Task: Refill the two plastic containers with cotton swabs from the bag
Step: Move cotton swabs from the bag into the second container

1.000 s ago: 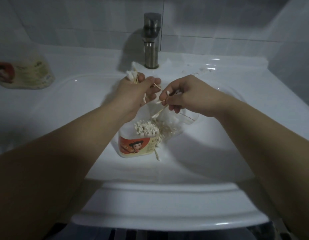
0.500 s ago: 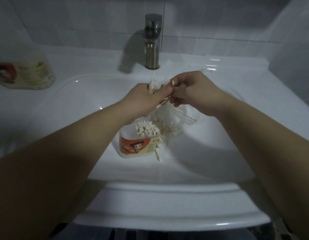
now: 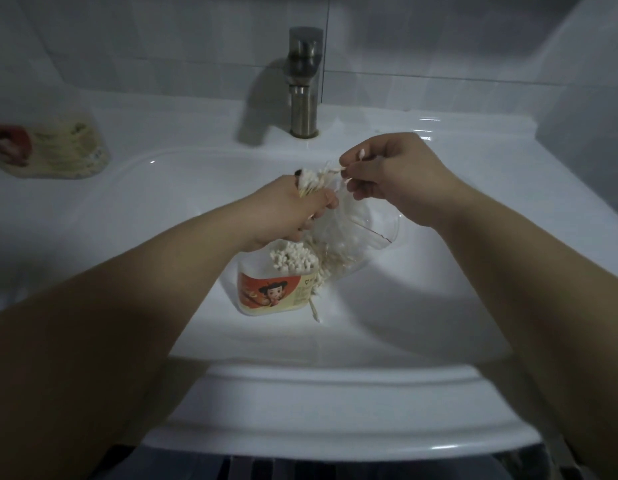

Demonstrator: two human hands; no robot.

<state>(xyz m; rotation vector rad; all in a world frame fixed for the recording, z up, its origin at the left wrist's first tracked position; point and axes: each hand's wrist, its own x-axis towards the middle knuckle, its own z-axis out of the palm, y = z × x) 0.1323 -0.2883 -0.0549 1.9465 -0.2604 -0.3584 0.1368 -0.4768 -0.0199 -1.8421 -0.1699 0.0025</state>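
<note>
Standing in the sink at mid-frame, nearest of the task's things, is an open tub with an orange cartoon label. Swabs are packed upright in it; its left part is hidden under the left wrist, so how full it is cannot be told. A stray swab lies on the basin just right of the tub, and that is the likely slip here: more could drop the same way and roll toward the drain or pick up damp.

Behind the tub, touching its right side, the clear bag slumps with loose swabs inside. Being limp, it could spill if nudged.

Above the bag, the left hand is clenched round a bundle whose heads fan out unevenly. The right hand, just beyond, has thumb and forefinger pinched together on a swab or two at the bundle's right edge. A splayed bundle may jam at the tub's mouth, and pushing it in crooked could tip the light tub.

Farthest, the faucet stands at top centre. At upper left a second tub lies blurred on the counter, probably the other container; its contents look pale but cannot be made out.
</note>
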